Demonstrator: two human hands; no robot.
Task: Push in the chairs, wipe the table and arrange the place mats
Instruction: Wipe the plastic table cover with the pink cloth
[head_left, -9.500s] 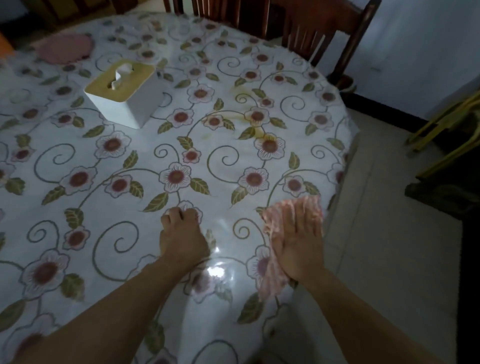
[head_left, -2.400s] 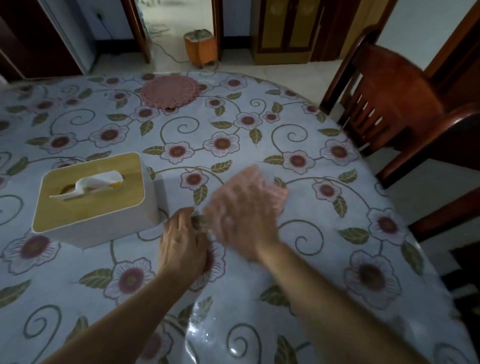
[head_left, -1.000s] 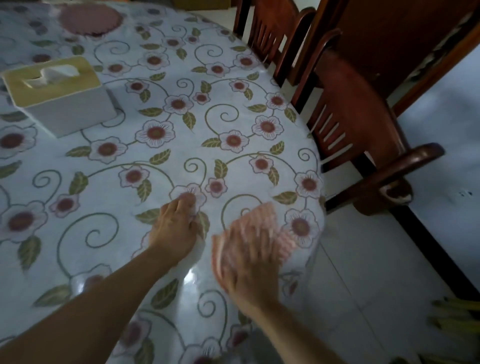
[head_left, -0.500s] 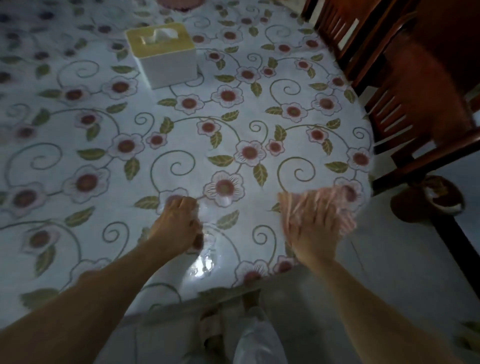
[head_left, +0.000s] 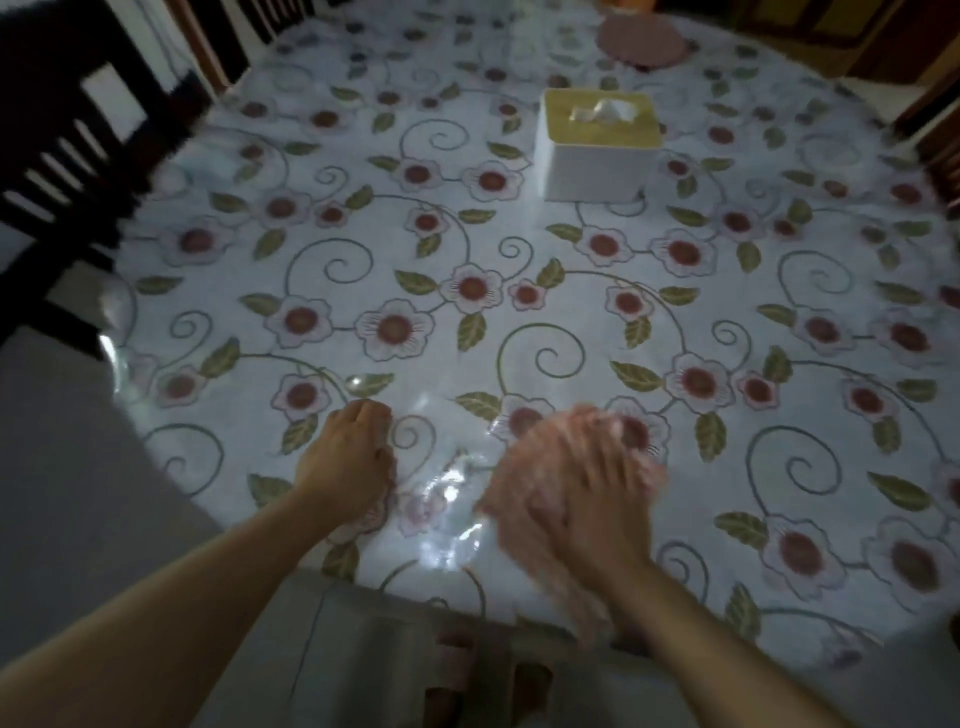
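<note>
Head view: a pink cloth (head_left: 566, 499) lies under the right hand (head_left: 587, 499) near the desk's (head_left: 571, 322) near edge, fingers spread flat on it so the palm can press and wipe; the blur suggests a quick stroke. Left of it, the left hand (head_left: 345, 457) rests knuckles-down, fingers curled and empty, probably bracing. A tissue box (head_left: 600, 145) stands farther back, a round place mat (head_left: 644, 41) at the far edge, a dark chair (head_left: 62, 156) far left.
</note>
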